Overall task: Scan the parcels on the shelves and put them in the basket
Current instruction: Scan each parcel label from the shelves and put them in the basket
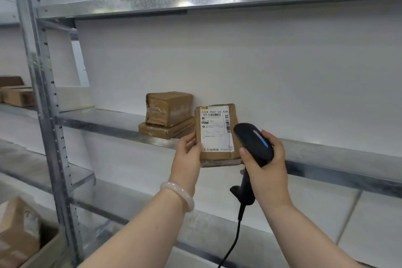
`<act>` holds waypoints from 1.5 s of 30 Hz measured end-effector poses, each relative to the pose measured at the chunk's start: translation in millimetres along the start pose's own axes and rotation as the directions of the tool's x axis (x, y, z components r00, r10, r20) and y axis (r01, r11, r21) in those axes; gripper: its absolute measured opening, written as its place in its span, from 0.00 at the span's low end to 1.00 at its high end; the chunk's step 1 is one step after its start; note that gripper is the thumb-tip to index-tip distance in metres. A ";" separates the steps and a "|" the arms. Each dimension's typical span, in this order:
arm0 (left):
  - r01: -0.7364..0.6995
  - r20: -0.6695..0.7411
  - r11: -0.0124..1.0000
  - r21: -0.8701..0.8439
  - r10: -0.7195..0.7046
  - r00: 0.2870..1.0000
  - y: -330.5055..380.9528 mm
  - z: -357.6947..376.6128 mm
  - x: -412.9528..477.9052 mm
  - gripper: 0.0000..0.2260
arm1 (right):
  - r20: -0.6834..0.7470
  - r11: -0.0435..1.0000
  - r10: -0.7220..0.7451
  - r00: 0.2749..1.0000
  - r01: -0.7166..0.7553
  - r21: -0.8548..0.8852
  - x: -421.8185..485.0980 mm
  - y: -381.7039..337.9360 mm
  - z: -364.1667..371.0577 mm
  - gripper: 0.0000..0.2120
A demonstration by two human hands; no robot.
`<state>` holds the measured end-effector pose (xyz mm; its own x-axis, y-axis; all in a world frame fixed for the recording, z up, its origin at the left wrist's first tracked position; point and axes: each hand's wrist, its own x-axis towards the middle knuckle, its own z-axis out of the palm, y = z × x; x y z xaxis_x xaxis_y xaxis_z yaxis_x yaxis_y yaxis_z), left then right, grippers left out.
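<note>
Left hand (186, 152) gripping flat cardboard parcel (217, 135), right hand (266, 164) holding scanner (253, 143)

Single wide-angle head view, facing forward and slightly down, shelf (97, 118) near and centre, post (44, 93) at left, wall (282, 72) far behind shelf.

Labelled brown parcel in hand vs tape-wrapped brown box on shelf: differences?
The flat brown cardboard parcel is held upright by the left hand, white label facing the camera; the tape-wrapped brown cardboard box rests on a flatter parcel, no label showing. Parcel is thinner, box chunkier. Both brown cardboard.
</note>
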<state>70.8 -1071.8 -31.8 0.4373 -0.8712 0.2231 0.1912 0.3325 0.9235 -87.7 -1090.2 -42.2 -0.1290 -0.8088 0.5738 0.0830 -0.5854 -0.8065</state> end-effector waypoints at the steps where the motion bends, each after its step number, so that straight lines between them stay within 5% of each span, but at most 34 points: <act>1: -0.003 -0.001 1.000 -0.005 0.003 1.000 -3.3 -3.1 -10.4 0.09 | 0.017 1.000 0.002 1.000 -0.002 -0.001 -8.3 0.9 -3.7 0.26; 15: 0.272 -0.198 0.962 0.036 -0.260 0.945 -67.4 -125.7 -117.1 0.30 | 0.403 0.984 0.175 0.898 -0.170 -0.049 -137.4 50.4 14.9 0.27; 25: 0.279 -0.508 0.959 -0.045 -0.263 0.820 -85.7 -252.6 -164.3 0.25 | 0.653 0.969 0.232 0.721 -0.233 -0.088 -214.1 66.0 94.6 0.27; 31: 0.298 -0.598 0.949 -0.100 -0.297 0.745 -72.1 -342.8 -184.8 0.33 | 0.737 0.983 0.183 0.650 -0.100 -0.155 -254.2 53.6 167.0 0.27; 37: 0.285 -0.678 0.955 -0.076 -0.260 0.688 -53.8 -424.5 -189.6 0.32 | 0.857 0.983 0.149 0.494 0.024 -0.184 -294.4 34.2 243.7 0.27; 45: 0.310 -0.735 0.949 -0.051 -0.246 0.632 -40.2 -512.8 -193.1 0.33 | 0.884 0.973 0.169 0.436 0.071 -0.221 -327.6 12.6 315.5 0.26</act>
<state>429.3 -731.8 -272.0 0.8751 -0.3673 -0.3151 0.3617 0.0640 0.9301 267.4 -850.5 -195.3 0.8313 -0.5013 0.2401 -0.1464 -0.6142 -0.7755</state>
